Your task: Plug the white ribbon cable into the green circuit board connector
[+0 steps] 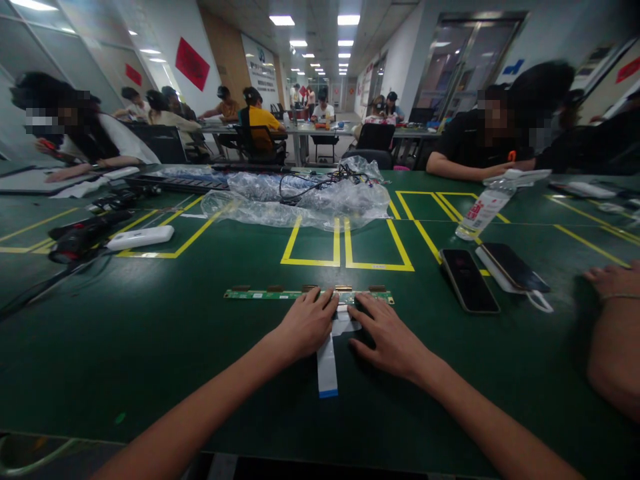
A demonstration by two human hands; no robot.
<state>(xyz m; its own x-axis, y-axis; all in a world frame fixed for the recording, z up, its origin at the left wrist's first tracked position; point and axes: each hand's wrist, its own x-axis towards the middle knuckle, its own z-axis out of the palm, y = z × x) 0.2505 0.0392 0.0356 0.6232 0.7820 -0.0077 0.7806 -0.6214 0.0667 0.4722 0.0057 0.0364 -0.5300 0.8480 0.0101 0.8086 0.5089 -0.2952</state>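
Note:
A long, narrow green circuit board (pixel 270 295) lies crosswise on the table in front of me, with brown tabs along its far edge. From its near side a white flat ribbon cable (pixel 327 367) runs toward me and ends in a blue strip. My left hand (pixel 309 323) rests with its fingers stretched over the middle of the board, beside the cable; its thumb is mostly hidden. To the right of the cable is my right hand (pixel 387 330), thumb and fingers apart, fingertips at the board's near edge and by the cable's white connector end (pixel 343 312).
Clear plastic wrap (pixel 310 200) with black cables lies farther back on the green table (pixel 200 347). Two phones (pixel 470 280) and a tilted bottle (pixel 487 207) are at right. A white device (pixel 141 237) lies left. Another person's arm (pixel 617 327) rests at far right; co-workers sit opposite.

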